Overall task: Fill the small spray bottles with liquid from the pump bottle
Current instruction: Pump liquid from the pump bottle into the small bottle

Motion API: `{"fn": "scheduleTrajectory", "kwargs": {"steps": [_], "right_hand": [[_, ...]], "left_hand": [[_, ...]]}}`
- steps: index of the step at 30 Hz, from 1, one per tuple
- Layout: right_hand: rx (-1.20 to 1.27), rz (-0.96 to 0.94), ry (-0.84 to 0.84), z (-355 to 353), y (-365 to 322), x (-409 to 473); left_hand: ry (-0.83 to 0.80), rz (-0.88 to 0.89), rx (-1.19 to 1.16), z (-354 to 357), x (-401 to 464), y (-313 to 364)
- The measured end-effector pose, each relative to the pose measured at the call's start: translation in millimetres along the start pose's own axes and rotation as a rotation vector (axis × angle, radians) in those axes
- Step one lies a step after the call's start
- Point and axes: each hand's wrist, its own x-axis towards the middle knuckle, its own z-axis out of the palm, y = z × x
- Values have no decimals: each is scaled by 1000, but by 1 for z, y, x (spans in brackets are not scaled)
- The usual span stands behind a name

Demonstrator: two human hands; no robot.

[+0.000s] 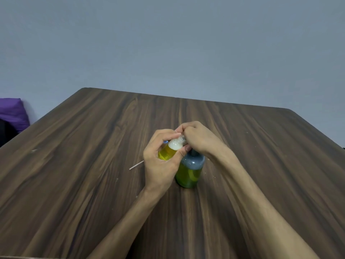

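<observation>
A small clear spray bottle (170, 150), holding yellow liquid with white foam at its neck, is gripped tilted in my left hand (161, 161). Beside it on the table stands the pump bottle (190, 171), bluish and half full of yellow-green liquid. My right hand (197, 138) is curled over the pump head, its fingertips at the small bottle's open neck. The pump head and spout are hidden under that hand. A thin pale dip tube (136, 164) sticks out to the left of my left hand; its spray top is hidden. A bit of blue (165, 141) shows behind my left fingers.
The dark wood table (93, 174) stretches wide on all sides of the bottles, with its far edge near a grey wall. A purple cushion (13, 113) lies off the table at the far left.
</observation>
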Motion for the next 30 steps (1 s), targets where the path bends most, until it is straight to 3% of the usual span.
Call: {"fn": "scheduleTrajectory", "kwargs": {"steps": [30], "right_hand": [[55, 11, -51, -2, -2, 4]], "left_hand": [[-7, 23, -12, -1, -1, 1]]}}
